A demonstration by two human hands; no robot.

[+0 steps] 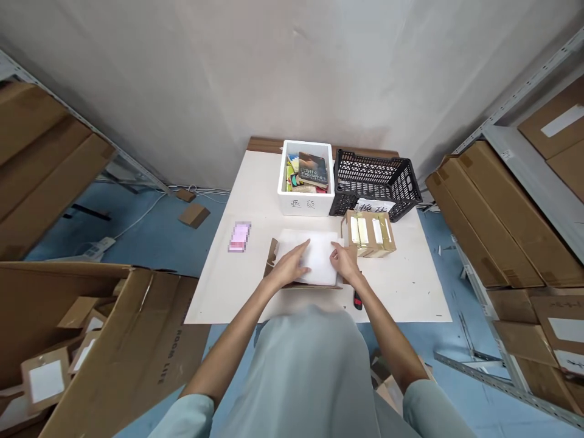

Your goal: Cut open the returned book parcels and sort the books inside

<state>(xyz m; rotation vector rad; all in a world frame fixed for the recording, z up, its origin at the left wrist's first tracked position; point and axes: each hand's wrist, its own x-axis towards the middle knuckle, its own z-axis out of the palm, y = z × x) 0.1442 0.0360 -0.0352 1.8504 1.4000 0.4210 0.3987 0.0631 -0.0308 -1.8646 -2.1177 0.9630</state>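
A white foam sheet (314, 246) lies in and over an open cardboard box (270, 258) near the front of the table. My left hand (289, 266) rests on the sheet's left part, thumb and fingers apart. At the sheet's right edge, my right hand (345, 260) has its fingers bent together on the foam. What is under the sheet is hidden. Just below my right hand lies a small black and red tool (358, 300), partly covered by my forearm. A taped cardboard carton (376, 234) with white labels stands right beside that hand.
Behind stand a white foam bin (305, 205) holding books (312, 168) and a black plastic crate (404, 191). A blurred pink item (239, 236) lies on the table (219, 286) at left. A large carton (150, 340) of small boxes is lower left; loaded shelves (502, 146) line the right.
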